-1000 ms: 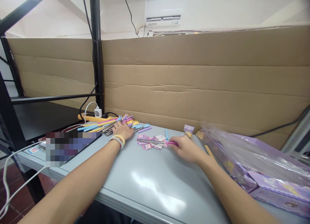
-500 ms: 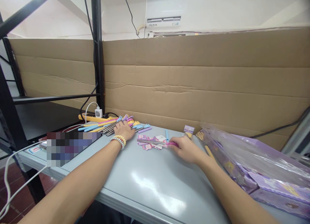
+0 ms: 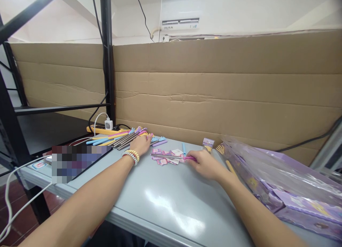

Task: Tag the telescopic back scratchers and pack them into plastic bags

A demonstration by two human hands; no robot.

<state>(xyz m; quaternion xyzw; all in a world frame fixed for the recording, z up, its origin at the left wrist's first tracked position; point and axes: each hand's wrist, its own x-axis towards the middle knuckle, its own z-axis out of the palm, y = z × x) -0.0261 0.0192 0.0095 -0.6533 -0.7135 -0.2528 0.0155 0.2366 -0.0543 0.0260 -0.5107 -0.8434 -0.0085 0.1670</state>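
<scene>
My right hand is closed around the pink handle of a back scratcher, whose metal rod points left over a scatter of small pink printed cards. At the near right end of a pile of back scratchers, my left hand rests with its fingers curled. What those fingers hold, if anything, is hidden behind the hand. The pile mixes metal rods with blue, yellow, pink and purple handles and small hand-shaped ends.
A purple printed box with clear plastic stands at the right. Beside it lie a yellow back scratcher and a card tag. A blurred-out flat device, a power strip and white cables are at left. Cardboard walls the table's back.
My left hand has shifted slightly right and toward me on the pile, and its fingers have curled in from being spread over the rods. My right hand has stayed in place.
</scene>
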